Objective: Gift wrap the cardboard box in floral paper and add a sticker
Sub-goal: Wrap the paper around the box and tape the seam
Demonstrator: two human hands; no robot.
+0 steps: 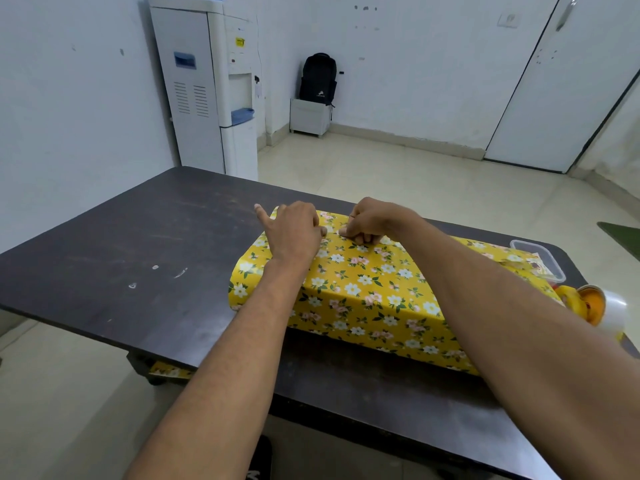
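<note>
Hands: left hand [294, 232] and right hand [372, 221] both curled, thumbs nearly meeting, pinching the floral paper [363, 282] on top of the box; left forefinger stretched out
Box: hidden under the paper; lying on the dark surface [138, 237], toward its right
Right edge: tape roll [613, 313]; plastic tub [540, 258]

the paper [363, 289] at mid frame is bright yellow, strewn with white and pale pink flowers on dark green leaves. the table [138, 244] is dark brown, almost black, with a few white flecks at left. at the right edge, the tape [614, 311] is whitish clear on an orange core. the backpack [318, 77] up top is black; the cooler [207, 81] is white with blue trim; the floor [398, 174] is cream.
</note>
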